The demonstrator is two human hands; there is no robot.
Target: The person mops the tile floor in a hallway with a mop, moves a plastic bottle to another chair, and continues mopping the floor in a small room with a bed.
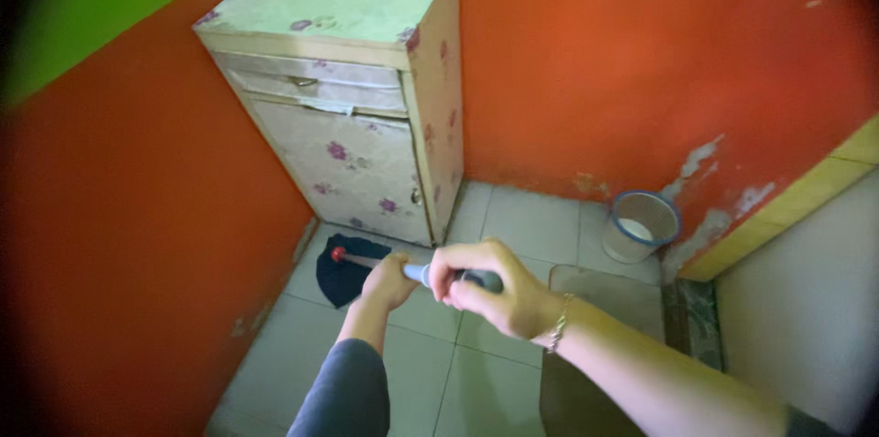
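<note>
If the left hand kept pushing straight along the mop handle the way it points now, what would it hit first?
Probably the dark mop head on the tiled floor, just ahead of the left hand. Beyond it stands the floral cabinet by the orange wall. Depth is hard to judge.

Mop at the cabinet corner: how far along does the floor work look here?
In hand: both hands, left hand and right hand, grip the mop handle, with the dark mop head on the tiles beside the floral cabinet. Done: no clear wet streaks show, so I cannot tell. Left: tiles near the small bin look untouched.
</note>
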